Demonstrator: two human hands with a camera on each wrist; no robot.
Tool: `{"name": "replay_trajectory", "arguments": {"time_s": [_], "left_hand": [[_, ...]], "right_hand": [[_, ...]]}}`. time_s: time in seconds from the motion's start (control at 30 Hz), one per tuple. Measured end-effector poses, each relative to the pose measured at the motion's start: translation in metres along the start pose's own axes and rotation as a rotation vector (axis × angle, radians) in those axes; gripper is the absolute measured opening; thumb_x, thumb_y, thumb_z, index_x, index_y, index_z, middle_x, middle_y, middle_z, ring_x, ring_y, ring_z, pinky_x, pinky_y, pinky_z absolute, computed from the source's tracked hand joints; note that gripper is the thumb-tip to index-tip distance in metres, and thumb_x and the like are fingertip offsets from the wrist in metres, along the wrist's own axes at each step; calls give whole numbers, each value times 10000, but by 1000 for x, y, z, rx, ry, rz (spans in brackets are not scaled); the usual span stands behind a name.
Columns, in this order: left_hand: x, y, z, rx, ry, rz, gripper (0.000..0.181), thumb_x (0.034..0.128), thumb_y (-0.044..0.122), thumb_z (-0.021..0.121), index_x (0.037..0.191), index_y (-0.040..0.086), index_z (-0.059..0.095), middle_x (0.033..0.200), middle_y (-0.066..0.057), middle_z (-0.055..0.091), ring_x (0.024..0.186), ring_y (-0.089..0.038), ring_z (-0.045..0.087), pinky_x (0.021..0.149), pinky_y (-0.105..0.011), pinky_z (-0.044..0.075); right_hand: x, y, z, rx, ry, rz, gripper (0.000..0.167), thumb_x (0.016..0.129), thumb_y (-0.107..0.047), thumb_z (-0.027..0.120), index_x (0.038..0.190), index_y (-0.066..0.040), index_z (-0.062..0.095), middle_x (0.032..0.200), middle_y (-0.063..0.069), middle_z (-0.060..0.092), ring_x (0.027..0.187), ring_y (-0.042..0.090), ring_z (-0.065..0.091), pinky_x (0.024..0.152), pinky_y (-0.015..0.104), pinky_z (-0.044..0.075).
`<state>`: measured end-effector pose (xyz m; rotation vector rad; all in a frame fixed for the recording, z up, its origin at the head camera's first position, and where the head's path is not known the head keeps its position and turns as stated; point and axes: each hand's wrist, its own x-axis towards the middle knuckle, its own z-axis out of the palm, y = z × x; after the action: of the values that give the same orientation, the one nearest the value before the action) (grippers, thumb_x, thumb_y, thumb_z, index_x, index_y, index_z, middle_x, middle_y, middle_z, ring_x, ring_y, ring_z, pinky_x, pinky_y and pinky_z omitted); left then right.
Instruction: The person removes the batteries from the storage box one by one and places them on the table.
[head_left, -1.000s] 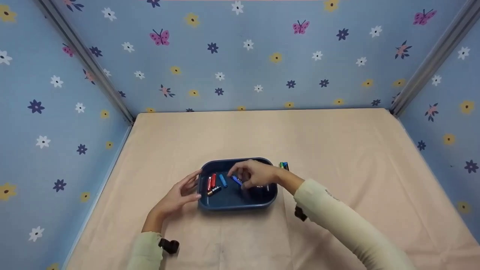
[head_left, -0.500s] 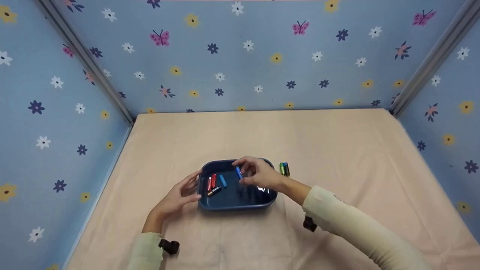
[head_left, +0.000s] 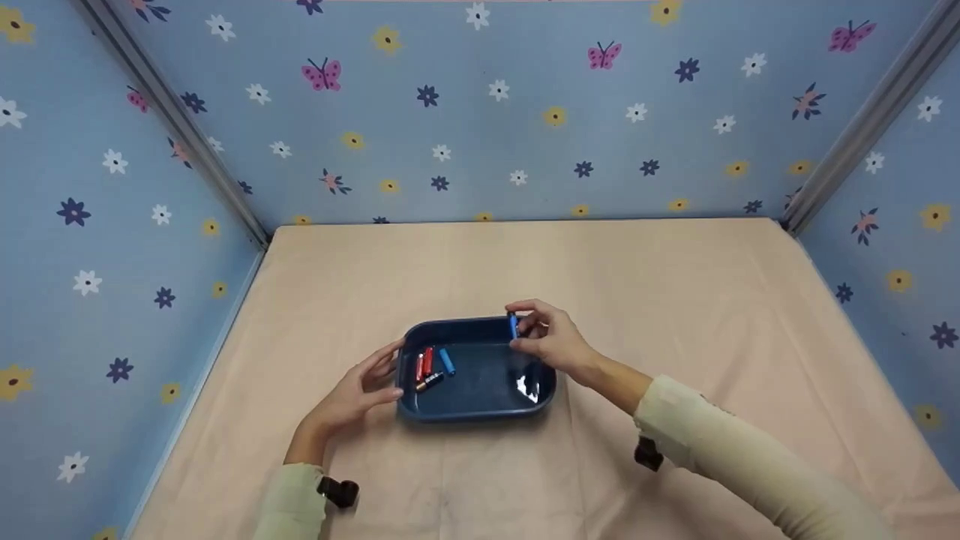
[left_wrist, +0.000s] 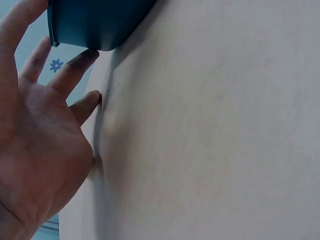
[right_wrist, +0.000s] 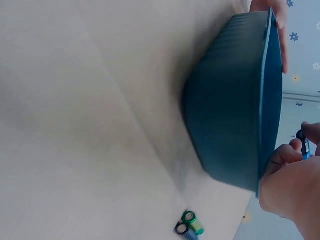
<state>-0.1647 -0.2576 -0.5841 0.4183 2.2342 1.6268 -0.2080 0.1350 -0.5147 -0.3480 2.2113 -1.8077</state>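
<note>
A dark blue tray (head_left: 472, 415) stands on the cloth-covered table, its wall also filling part of the right wrist view. Against its left end rests my left hand (head_left: 358, 394), fingers extended and spread along the rim and wall. My right hand (head_left: 559, 341) pinches a blue battery (head_left: 513, 325) between thumb and fingers, held over the tray's back right rim. Lying in the left part of the tray are two red batteries (head_left: 428, 361), a light blue battery (head_left: 447, 361) and a black-and-gold battery (head_left: 430, 382).
Outside the tray on the right, a green battery (right_wrist: 193, 222) and a blue battery (right_wrist: 186, 231) show in the right wrist view; the right hand hides them from the head camera. Flower-patterned walls (head_left: 480, 120) enclose the table at the back and sides.
My right hand has lifted the blue battery from the tray floor and carried it right and back to the rim. The left hand and tray stay put.
</note>
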Motion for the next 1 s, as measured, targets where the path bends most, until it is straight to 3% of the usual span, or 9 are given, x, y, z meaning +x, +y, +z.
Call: {"name": "replay_trajectory", "arguments": {"time_s": [0.17, 0.43, 0.53, 0.67, 1.0], "left_hand": [[-1, -1, -1, 0, 0, -9, 859, 1057, 112, 778, 1787, 140, 326, 1862, -194, 301, 1711, -489, 342, 1389, -739, 193], [0, -2, -1, -8, -1, -5, 867, 1056, 110, 780, 1790, 143, 319, 1866, -193, 290, 1710, -494, 339, 1384, -726, 222], [0, -3, -1, -8, -5, 6, 867, 1057, 99, 775, 1790, 128, 312, 1866, -199, 286, 1709, -499, 335, 1385, -719, 225], [0, -3, 0, -11, -3, 8, 868, 1055, 94, 776, 1789, 126, 315, 1863, -195, 295, 1708, -498, 339, 1389, -720, 215], [1, -1, 1, 0, 0, -24, 884, 1055, 145, 792, 1795, 156, 307, 1873, -183, 277, 1721, -487, 316, 1390, -705, 222]], "right_hand": [[-4, 4, -13, 19, 41, 36, 622, 927, 82, 800, 1521, 14, 628, 1015, 9, 623, 791, 101, 570, 711, 176, 500], [-12, 12, -35, 11, 78, 57, 646, 918, 85, 791, 1534, 47, 602, 1001, 0, 642, 717, 37, 563, 619, 165, 433], [-15, 16, -43, 7, 91, 63, 643, 918, 98, 786, 1532, 51, 600, 1004, 10, 634, 734, 37, 575, 632, 152, 472], [-20, 22, -56, -22, 116, 73, 632, 921, 93, 797, 1524, 34, 617, 1009, 24, 638, 745, 38, 582, 661, 149, 505], [-30, 31, -83, -100, 160, 119, 643, 943, 69, 781, 1558, 20, 600, 1055, 52, 639, 746, 45, 566, 640, 175, 442]]}}
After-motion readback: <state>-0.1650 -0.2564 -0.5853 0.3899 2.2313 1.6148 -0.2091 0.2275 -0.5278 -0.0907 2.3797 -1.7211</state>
